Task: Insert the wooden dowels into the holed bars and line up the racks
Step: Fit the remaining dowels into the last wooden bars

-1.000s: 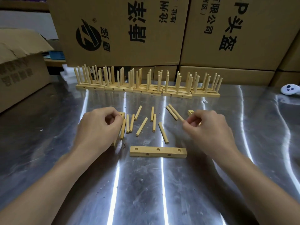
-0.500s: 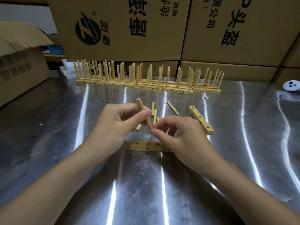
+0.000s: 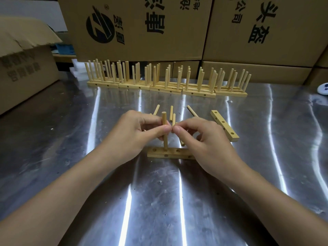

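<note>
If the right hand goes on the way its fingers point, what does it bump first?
Most likely the upright dowel the left hand pinches above the holed bar. The right hand points its fingers at it, nearly touching; depth is unclear.

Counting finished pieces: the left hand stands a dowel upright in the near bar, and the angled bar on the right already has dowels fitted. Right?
Not quite. The head view shows the angled bar lying flat, its holes empty. The rest holds: the left hand pinches a dowel upright, its lower end in the near bar.
</note>
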Motion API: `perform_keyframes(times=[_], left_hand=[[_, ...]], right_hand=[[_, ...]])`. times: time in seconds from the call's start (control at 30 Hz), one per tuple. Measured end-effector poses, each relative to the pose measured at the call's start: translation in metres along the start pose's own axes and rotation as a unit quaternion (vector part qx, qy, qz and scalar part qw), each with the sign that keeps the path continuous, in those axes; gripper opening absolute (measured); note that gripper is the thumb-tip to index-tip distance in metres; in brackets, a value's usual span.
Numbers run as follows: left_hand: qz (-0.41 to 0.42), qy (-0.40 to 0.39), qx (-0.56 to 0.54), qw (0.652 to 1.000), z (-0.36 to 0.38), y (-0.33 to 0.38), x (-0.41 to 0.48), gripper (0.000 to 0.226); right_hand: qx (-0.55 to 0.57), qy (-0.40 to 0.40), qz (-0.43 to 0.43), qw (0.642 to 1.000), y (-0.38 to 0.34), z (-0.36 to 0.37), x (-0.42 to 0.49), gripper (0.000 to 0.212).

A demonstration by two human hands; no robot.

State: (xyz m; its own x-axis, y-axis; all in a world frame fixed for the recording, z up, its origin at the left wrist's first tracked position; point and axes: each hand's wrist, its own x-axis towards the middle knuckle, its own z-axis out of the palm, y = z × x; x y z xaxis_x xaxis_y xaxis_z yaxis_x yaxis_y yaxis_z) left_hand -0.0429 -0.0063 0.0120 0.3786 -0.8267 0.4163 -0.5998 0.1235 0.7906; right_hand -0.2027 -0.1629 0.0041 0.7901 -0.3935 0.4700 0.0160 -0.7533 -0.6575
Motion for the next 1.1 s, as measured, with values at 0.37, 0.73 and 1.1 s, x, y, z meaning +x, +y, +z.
perform_keyframes(times=[0.37,0.73,1.1], left_hand=[[0.021,-0.033,0.141,0.989,-0.005,0.003,-0.001,0.017],[-0.074,-0.139,0.204,0.966,-0.019,-0.002,-0.004,0.013],[-0.094,-0.146,0.216,0.961,-0.019,-0.003,-0.003,0.014]], right_hand=[[0.111,0.030,-0.005,0.993,-0.006,0.009,0.001,0.014],[0.147,0.046,0.004,0.988,0.003,-0.011,0.006,0.009],[0.100,-0.029,-0.020,0.994,-0.004,-0.013,0.000,0.011]])
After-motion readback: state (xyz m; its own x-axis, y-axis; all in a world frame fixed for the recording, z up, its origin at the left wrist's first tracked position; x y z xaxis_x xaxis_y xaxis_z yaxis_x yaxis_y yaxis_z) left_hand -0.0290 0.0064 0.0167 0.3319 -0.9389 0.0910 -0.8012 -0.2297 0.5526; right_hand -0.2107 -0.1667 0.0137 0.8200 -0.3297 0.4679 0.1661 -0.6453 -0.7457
